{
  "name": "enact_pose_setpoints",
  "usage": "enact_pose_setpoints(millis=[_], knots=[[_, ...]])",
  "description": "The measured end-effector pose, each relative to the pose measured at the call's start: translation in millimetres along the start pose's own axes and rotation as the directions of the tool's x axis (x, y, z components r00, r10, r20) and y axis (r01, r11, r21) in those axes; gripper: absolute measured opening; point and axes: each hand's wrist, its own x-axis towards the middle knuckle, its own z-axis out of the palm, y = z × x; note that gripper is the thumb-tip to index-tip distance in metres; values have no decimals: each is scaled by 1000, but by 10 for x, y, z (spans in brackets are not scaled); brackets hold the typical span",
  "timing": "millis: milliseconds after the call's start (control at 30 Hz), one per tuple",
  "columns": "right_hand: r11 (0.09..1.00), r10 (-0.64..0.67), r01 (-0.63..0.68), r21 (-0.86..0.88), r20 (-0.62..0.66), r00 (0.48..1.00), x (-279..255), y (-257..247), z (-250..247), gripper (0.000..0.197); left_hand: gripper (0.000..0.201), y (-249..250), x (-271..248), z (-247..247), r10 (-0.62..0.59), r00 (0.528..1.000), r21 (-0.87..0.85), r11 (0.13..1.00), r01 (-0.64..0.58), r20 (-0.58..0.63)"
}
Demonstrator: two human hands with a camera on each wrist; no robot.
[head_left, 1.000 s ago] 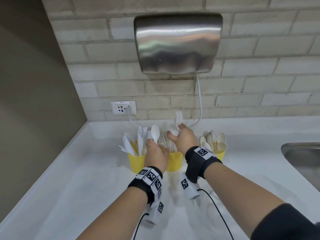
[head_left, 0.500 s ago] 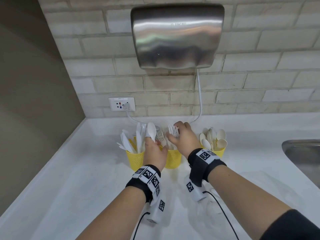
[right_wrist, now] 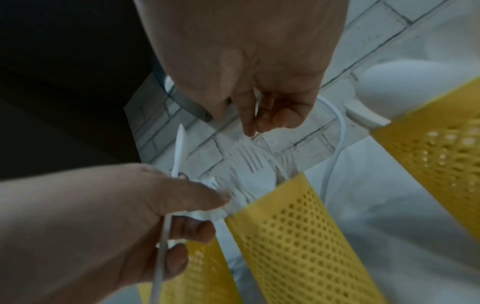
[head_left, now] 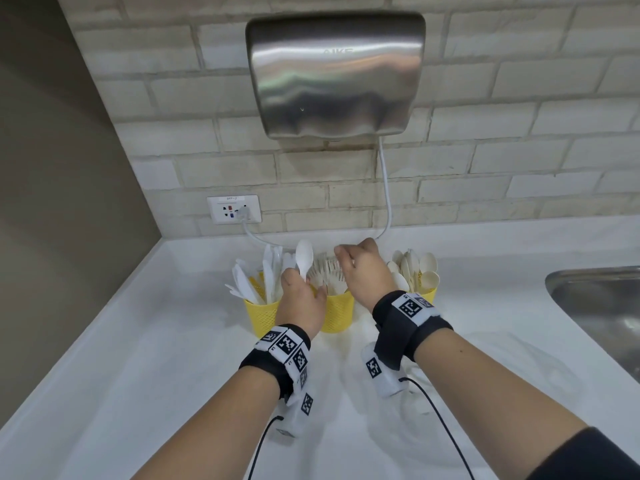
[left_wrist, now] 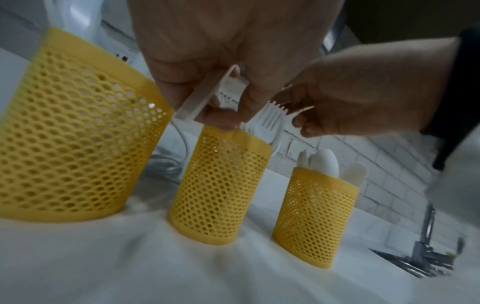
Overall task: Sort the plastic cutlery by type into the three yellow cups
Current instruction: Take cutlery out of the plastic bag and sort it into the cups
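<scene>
Holding a white spoon (head_left: 304,258) bowl-up, the left hand (head_left: 300,299) pinches its handle between thumb and curled fingers, a grip only the left wrist view shows. The right hand (head_left: 365,271) hovers palm-down over the middle cup (head_left: 336,311) of forks near the worktop's back edge, fingers loosely curled, seemingly empty.

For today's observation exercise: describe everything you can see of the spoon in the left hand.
The spoon is white, smooth plastic, with an oval bowl on a thin flat handle. It stands nearly upright, bowl up. The left hand grips its handle, between the knife cup and the fork cup. It is in no cup.
</scene>
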Motion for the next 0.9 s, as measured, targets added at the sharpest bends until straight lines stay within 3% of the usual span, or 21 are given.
enact_pose_setpoints(millis=[67, 133, 233, 333, 433, 600, 733, 833, 900], knots=[[985, 9, -2, 174, -36, 999, -26, -92, -120, 41, 30, 100, -63, -27, 84, 996, 69, 994, -83, -11], [947, 1, -17, 322, 51, 999, -61, -166, -256, 37, 27, 229, -126, -23, 175, 984, 125, 976, -176, 20], [922, -17, -32, 385, 124, 992, -116, -198, -467, 17, 23, 434, -212, 35, 246, 965, 168, 951, -258, 88], [918, 5, -32, 396, 70, 998, -145, -167, -709, 17, 18, 576, -254, 132, 222, 959, 133, 960, -246, 176], [903, 118, -87, 420, -48, 992, -104, -63, -995, 27, 14, 606, -239, 267, 296, 909, 179, 917, -356, 295], [992, 62, -39, 120, -192, 979, -15, 234, -1264, 31, 28, 581, -195, 496, 316, 829, 316, 814, -487, 462], [997, 19, 0, 78, -238, 971, -92, 396, -1236, 33, 30, 614, -185, 646, 309, 828, 366, 785, -500, 468], [999, 47, -48, -2, -145, 988, -166, 604, -1078, 29, 27, 625, -190, 735, 316, 849, 380, 789, -483, 424], [983, 80, -83, -166, -22, 997, -256, 738, -967, 26, 27, 622, -189, 776, 300, 867, 400, 794, -458, 397]])
